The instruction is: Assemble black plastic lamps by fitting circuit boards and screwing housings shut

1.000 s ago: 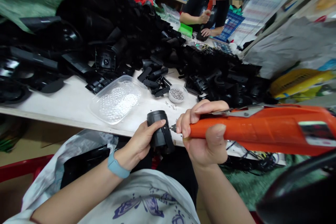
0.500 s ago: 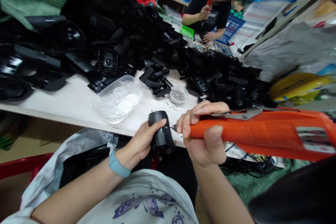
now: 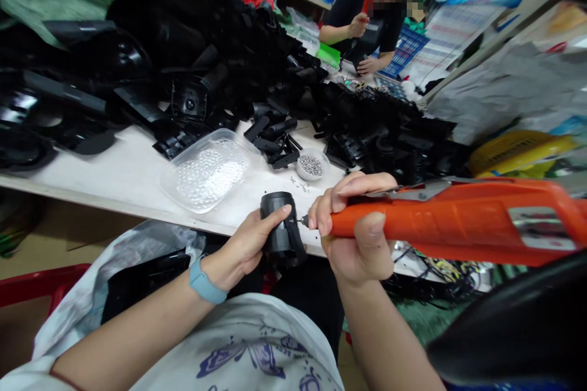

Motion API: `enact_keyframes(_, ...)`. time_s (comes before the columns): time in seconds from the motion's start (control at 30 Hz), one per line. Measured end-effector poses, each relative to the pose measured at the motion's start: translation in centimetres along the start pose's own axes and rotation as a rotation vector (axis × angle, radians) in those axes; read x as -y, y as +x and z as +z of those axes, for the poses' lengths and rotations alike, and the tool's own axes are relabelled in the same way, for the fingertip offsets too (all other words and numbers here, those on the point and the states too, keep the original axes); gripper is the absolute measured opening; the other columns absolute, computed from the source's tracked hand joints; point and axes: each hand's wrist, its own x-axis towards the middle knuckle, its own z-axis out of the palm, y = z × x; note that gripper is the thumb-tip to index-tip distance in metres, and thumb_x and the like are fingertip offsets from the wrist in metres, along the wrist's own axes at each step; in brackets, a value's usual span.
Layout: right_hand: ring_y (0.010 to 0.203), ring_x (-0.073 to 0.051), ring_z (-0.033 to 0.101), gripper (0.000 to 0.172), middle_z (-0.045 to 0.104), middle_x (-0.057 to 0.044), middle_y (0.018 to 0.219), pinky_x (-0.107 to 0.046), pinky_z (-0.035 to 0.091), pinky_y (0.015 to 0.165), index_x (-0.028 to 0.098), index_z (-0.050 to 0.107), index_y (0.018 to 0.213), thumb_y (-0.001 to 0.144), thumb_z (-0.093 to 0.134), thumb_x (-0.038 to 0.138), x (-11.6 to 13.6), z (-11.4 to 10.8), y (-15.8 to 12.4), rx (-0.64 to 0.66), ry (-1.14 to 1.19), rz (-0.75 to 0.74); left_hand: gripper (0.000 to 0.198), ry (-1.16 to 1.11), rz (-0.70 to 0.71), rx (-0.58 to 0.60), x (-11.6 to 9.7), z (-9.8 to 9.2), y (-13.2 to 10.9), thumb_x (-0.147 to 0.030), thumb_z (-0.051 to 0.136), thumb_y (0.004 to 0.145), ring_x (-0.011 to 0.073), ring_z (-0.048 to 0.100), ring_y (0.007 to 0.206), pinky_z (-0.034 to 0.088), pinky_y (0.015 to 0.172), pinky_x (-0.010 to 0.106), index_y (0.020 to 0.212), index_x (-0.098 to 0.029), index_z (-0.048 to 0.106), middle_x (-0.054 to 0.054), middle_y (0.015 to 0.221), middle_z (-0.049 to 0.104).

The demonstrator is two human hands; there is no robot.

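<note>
In the head view, the left hand (image 3: pixel 250 239) clasps a black cylinder (image 3: pixel 277 235) over the near edge of the surface (image 3: pixel 92 174), the right hand (image 3: pixel 351 250) grips an orange screwdriver (image 3: pixel 440 220) (tip (image 3: pixel 304 220) at the cylinder's side), and a clear tray (image 3: pixel 245 149), a bowl (image 3: pixel 312 178) of metal pieces (image 3: pixel 310 165) and heaped black parts (image 3: pixel 367 134) crowd the space beyond.

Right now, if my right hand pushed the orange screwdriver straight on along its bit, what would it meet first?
Most likely the black cylindrical part in your left hand; whether the bit already touches it is hard to tell.
</note>
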Motion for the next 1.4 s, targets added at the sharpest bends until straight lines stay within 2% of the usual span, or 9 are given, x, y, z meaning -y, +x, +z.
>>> enact_keyframes(0.3, 0.043, -0.007, 0.048, 0.033, 0.049, 0.006, 0.076, -0.026, 0.045, 0.043, 0.025, 0.061, 0.092, 0.09, 0.073, 0.055, 0.0, -0.3, 0.5, -0.03, -0.052, 0.05, 0.052, 0.029, 0.021, 0.046, -0.2, 0.0, 0.0, -0.055, 0.088, 0.074, 0.0236, 0.07, 0.078, 0.056, 0.07, 0.034, 0.1, -0.012, 0.072, 0.012, 0.091, 0.076)
enact_keyframes(0.7, 0.045, -0.009, 0.049, 0.028, 0.049, 0.006, 0.069, -0.027, 0.048, 0.047, 0.025, 0.061, 0.095, 0.092, 0.073, 0.05, 0.0, -0.2, 0.8, 0.044, -0.026, 0.09, 0.053, 0.046, 0.013, 0.05, -0.2, -0.2, 0.3, -0.055, 0.089, 0.073, 0.0224, 0.068, 0.076, 0.056, 0.069, 0.033, 0.1, -0.012, 0.074, 0.008, 0.083, 0.073)
enact_keyframes(0.87, 0.042, -0.01, 0.047, 0.031, 0.045, 0.007, 0.061, -0.027, 0.047, 0.045, 0.024, 0.06, 0.093, 0.092, 0.072, 0.053, 0.0, 0.1, 0.9, 0.054, -0.074, 0.087, 0.044, -0.02, -0.028, 0.098, -0.6, -0.5, 0.2, -0.045, 0.09, 0.073, 0.0213, 0.068, 0.078, 0.056, 0.073, 0.033, 0.097, -0.012, 0.075, 0.009, 0.089, 0.075)
enact_keyframes(1.0, 0.042, -0.009, 0.047, 0.033, 0.046, 0.007, 0.064, -0.027, 0.047, 0.044, 0.025, 0.058, 0.094, 0.09, 0.073, 0.054, -0.1, 0.2, 1.0, 0.05, -0.067, 0.105, 0.041, -0.064, -0.046, 0.13, -0.8, -0.9, -0.1, -0.037, 0.091, 0.069, 0.0234, 0.069, 0.082, 0.056, 0.076, 0.034, 0.097, -0.013, 0.075, 0.008, 0.089, 0.074)
enact_keyframes(1.17, 0.043, -0.008, 0.047, 0.033, 0.047, 0.008, 0.067, -0.025, 0.046, 0.045, 0.024, 0.057, 0.094, 0.091, 0.073, 0.053, -0.2, 0.2, 0.9, 0.059, -0.053, 0.135, 0.041, -0.007, 0.016, 0.148, -0.4, -1.2, -0.2, -0.041, 0.089, 0.075, 0.0209, 0.068, 0.081, 0.055, 0.073, 0.032, 0.099, -0.013, 0.073, 0.009, 0.094, 0.075)
enact_keyframes(1.4, 0.043, -0.007, 0.047, 0.033, 0.049, 0.006, 0.071, -0.026, 0.045, 0.044, 0.025, 0.056, 0.091, 0.089, 0.076, 0.051, 0.0, 0.4, 0.4, 0.053, -0.027, 0.166, 0.037, 0.055, 0.036, 0.149, 0.1, -1.6, -0.1, -0.044, 0.086, 0.079, 0.0204, 0.067, 0.078, 0.053, 0.071, 0.03, 0.097, -0.014, 0.073, 0.005, 0.087, 0.074)
